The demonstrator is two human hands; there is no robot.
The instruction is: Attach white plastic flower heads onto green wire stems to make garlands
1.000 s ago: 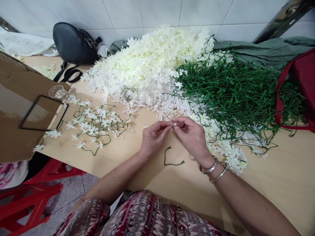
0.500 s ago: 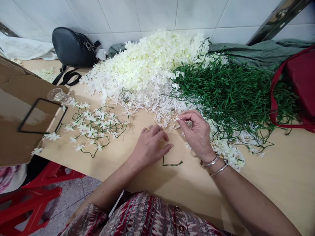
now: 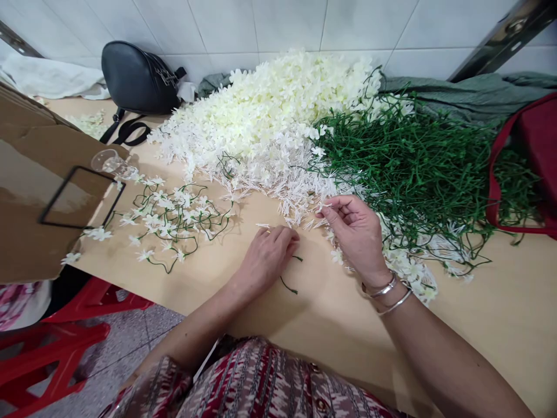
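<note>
My left hand lies palm down on the wooden table with its fingers curled over a short green wire stem. Part of the stem pokes out under the fingers. My right hand hovers to the right, thumb and forefinger pinched on a small white flower piece at the edge of the loose white stamen pieces. Behind them rises a large heap of cream artificial flowers. A tangle of bare green stems lies to its right.
Finished stems with white flowers lie at the left beside a brown cardboard box and a clear plastic cup. A black bag sits at the back, a red bag at the right. Red stools stand below.
The hands were joined over a flower; they parted. My left hand dropped onto the green stem and closed over it, dragging it. My right hand moved back toward the white pieces.
</note>
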